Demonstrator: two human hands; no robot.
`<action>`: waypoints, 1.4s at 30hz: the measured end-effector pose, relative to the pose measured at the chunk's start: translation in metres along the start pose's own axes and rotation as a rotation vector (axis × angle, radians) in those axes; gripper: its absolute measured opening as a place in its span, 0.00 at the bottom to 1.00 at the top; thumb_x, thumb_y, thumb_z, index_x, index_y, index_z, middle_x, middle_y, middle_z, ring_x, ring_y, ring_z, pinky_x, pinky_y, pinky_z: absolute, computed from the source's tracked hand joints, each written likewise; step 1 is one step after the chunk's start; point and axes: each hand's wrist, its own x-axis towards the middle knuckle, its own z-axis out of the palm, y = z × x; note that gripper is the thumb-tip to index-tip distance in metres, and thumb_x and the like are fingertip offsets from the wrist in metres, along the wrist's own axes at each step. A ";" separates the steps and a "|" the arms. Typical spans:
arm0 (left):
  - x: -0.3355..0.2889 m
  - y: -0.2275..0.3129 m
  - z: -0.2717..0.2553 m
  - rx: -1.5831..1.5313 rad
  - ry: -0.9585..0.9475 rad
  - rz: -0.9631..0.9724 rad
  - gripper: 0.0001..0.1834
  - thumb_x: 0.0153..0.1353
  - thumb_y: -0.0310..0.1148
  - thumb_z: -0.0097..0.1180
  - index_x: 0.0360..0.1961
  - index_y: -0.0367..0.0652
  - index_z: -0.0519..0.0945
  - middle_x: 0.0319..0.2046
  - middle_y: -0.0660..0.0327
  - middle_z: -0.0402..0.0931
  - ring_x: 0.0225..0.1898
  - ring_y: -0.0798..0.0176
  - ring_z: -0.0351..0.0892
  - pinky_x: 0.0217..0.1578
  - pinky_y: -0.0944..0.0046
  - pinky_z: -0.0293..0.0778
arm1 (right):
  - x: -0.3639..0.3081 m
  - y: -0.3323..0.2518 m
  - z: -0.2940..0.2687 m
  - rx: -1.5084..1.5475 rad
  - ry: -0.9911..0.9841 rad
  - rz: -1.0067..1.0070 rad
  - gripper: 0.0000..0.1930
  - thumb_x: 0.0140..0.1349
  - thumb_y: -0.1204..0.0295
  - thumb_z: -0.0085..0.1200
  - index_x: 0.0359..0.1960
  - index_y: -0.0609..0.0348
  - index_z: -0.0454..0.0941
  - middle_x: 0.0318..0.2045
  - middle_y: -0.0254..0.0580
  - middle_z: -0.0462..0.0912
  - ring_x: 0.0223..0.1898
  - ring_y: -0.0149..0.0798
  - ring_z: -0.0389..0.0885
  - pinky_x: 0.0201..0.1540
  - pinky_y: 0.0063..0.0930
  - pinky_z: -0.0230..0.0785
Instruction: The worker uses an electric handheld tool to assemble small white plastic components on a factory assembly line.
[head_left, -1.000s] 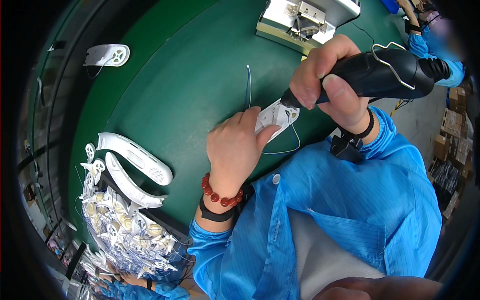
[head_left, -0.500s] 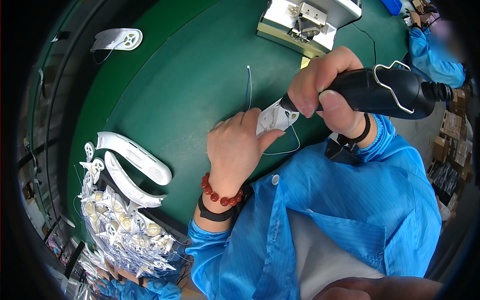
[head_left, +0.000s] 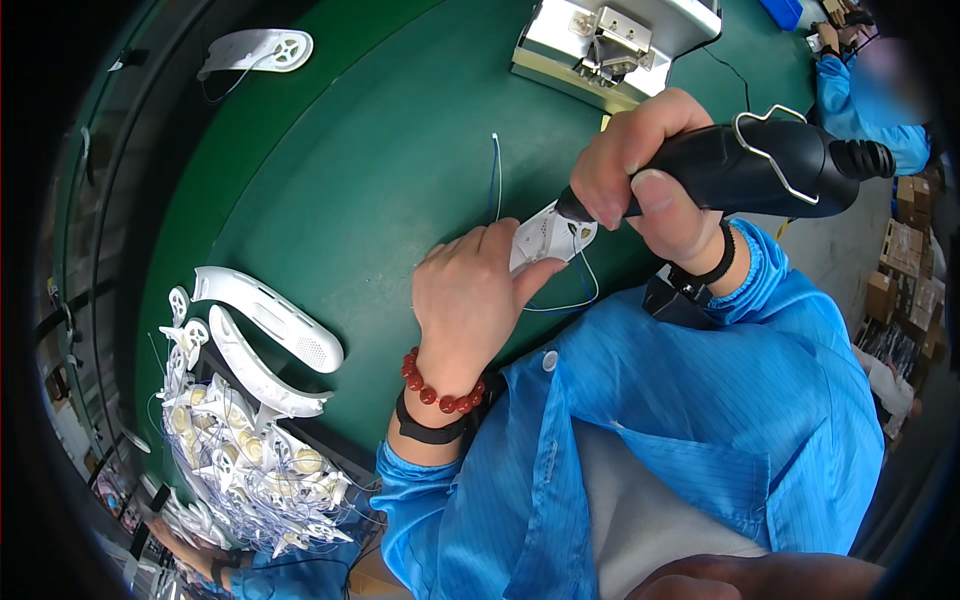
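Observation:
My left hand grips a small white plastic housing against the green table, thumb along its near side. My right hand is wrapped round a black electric screwdriver with a bent metal hanger loop. The screwdriver lies tilted, its dark nose down at the housing beside a round spoked end. Its exact contact point is hidden by the nose. Blue and white wires curve out below the housing, and another wire pair stretches away beyond my left fingers.
A metal-fronted machine stands at the back. Two curved white shells lie on the left, near a heap of wired white parts. Another white part rests on the far-left green strip. Co-workers' arms show at upper right and lower left.
My right hand and the screwdriver have shifted slightly up and left, nose still at the housing. The far-left white part has moved up and right. A co-worker's arm at lower left has moved.

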 end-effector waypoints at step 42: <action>-0.015 0.007 -0.010 -0.002 0.037 0.069 0.23 0.49 0.47 0.73 0.39 0.43 0.82 0.28 0.57 0.83 0.28 0.53 0.83 0.27 0.58 0.76 | 0.067 -0.074 -0.016 -0.320 0.236 -0.364 0.07 0.67 0.75 0.50 0.36 0.60 0.64 0.19 0.45 0.74 0.18 0.35 0.73 0.26 0.29 0.71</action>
